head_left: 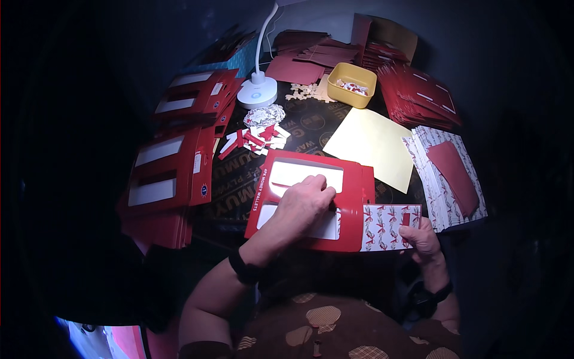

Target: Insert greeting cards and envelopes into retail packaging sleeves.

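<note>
A flat red cardboard sleeve (353, 224) with two window openings lies in front of me at the table's near edge. My left hand (305, 203) rests over it with curled fingers, gripping around the strip between the windows; the fingertips are partly hidden. From the sleeve's right end sticks out a white wallet (382, 230) printed with red and green sprigs, part of it showing in the lower window. My right hand (421, 237) pinches the wallet's outer end, thumb on top near a small red rectangle.
Stacked red sleeves (200, 161) stand at left. A white lamp (257, 93), loose paper pieces (260, 137) and a yellow tub (351, 99) sit farther back. Right of them are a pale yellow sheet (373, 143), patterned wallets (472, 179) under a red one, and red stacks (412, 90).
</note>
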`<state>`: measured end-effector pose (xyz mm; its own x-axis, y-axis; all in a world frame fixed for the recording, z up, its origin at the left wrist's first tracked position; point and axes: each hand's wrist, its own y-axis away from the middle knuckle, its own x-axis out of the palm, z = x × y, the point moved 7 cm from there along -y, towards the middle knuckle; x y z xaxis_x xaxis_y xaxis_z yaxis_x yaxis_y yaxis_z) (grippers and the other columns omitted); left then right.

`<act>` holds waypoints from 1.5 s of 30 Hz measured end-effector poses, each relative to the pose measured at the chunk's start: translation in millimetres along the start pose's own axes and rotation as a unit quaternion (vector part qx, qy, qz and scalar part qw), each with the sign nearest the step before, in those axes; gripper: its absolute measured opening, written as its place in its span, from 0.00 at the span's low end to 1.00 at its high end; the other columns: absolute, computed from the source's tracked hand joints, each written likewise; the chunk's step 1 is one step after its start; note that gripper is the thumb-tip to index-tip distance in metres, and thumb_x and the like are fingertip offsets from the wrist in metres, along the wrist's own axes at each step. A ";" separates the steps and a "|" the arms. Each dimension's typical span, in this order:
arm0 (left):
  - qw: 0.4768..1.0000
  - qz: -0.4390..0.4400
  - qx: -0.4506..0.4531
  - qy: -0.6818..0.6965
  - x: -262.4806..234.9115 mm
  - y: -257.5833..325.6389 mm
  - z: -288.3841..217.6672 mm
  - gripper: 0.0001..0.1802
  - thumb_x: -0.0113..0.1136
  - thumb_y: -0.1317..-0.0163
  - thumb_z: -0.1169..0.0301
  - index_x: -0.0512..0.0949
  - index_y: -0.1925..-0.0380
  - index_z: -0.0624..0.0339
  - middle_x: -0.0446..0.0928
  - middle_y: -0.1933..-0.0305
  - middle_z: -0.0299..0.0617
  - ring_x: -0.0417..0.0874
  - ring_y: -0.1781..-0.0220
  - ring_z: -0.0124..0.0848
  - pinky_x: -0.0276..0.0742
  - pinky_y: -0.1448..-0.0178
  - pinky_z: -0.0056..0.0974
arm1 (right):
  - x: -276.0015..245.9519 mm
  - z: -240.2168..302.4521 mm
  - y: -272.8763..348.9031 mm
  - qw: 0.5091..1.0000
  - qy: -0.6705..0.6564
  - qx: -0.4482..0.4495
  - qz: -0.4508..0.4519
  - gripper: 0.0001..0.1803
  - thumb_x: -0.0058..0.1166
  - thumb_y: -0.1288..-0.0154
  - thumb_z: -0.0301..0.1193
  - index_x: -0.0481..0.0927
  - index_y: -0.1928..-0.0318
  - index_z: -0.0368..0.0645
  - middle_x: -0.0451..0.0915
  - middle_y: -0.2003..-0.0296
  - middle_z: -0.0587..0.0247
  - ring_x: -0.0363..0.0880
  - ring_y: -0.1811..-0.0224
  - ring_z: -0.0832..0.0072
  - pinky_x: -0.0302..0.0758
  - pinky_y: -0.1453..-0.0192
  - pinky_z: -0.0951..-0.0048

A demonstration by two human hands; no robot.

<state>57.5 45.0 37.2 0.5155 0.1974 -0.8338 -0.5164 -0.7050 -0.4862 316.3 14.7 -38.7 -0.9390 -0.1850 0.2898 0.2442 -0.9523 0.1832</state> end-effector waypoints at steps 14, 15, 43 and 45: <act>1.000 0.029 -0.006 -0.004 10.3 -6.5 -0.8 0.05 0.60 0.48 0.76 0.77 0.70 0.63 0.74 0.64 0.45 0.80 0.60 0.41 0.78 0.59 0.42 | -12.8 -16.2 5.2 0.998 -0.057 0.002 -0.016 0.12 0.53 0.36 0.22 0.79 0.53 0.31 0.84 0.67 0.55 0.83 0.76 0.74 0.78 0.79 0.77; 1.000 0.030 -0.005 -0.007 11.0 -6.4 -1.3 0.05 0.60 0.47 0.75 0.77 0.70 0.63 0.74 0.64 0.46 0.80 0.60 0.41 0.78 0.58 0.42 | -9.9 -16.7 5.8 0.999 -0.052 0.005 -0.013 0.12 0.53 0.36 0.22 0.79 0.53 0.31 0.84 0.67 0.55 0.83 0.76 0.74 0.78 0.79 0.77; 0.998 0.042 -0.013 0.048 12.2 -6.6 5.4 0.06 0.63 0.49 0.75 0.76 0.71 0.63 0.74 0.66 0.47 0.80 0.64 0.45 0.78 0.62 0.45 | -12.3 -21.0 17.7 0.994 -0.102 0.043 0.016 0.19 0.55 0.32 0.26 0.74 0.43 0.32 0.84 0.54 0.52 0.85 0.56 0.67 0.83 0.51 0.64; 0.996 0.055 -0.011 0.066 13.1 -7.2 5.5 0.07 0.63 0.49 0.75 0.76 0.71 0.62 0.74 0.65 0.47 0.80 0.64 0.45 0.78 0.62 0.45 | -6.1 -23.3 16.8 0.989 -0.132 0.052 0.044 0.19 0.55 0.32 0.26 0.73 0.42 0.32 0.83 0.53 0.51 0.85 0.55 0.66 0.82 0.47 0.61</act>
<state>64.2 56.4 28.3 0.5427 0.0286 -0.8394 -0.5606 -0.7319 -0.3874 320.5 -5.8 -59.3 -0.8202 -0.1832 0.5420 0.3590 -0.9024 0.2383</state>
